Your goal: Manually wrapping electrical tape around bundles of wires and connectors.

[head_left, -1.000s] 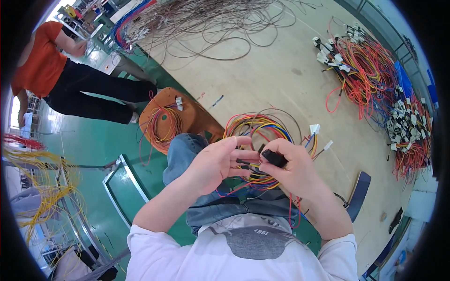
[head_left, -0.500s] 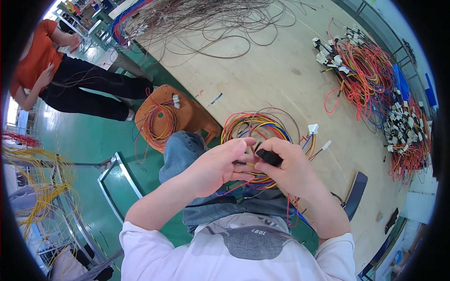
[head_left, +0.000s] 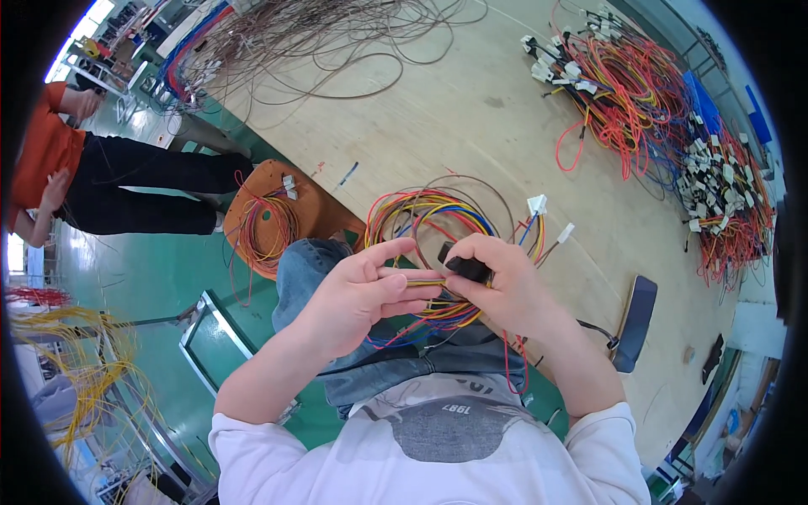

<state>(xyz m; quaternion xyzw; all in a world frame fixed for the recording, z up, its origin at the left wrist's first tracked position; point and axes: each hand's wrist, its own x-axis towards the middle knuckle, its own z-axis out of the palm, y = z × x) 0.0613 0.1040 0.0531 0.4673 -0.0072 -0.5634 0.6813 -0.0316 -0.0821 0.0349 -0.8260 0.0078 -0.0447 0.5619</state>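
A black plastic connector [head_left: 468,267] is pinched in my right hand [head_left: 512,282], between thumb and fingers. Several thin wires [head_left: 421,284] run from it to my left hand [head_left: 358,295], whose thumb presses them against its fingers. Its index finger is held apart, above them. Beneath both hands a coiled wire harness [head_left: 394,208] in yellow, red, blue and brown lies over the table's edge and my lap. At the coil's right side, a white connector [head_left: 537,204] and a smaller white plug [head_left: 566,231] end its loose wires.
The wooden table [head_left: 471,109] carries a tangle of brown wires [head_left: 337,42] and piled harnesses [head_left: 627,93] at the right. A phone [head_left: 635,324] lies near my right arm. An orange stool [head_left: 316,206] holds another coil [head_left: 265,225]. A person [head_left: 50,168] stands at the left.
My left thumb has come down onto the wires, where the fingers were more spread before. The black connector stays in my right hand. The whole view has shifted slightly.
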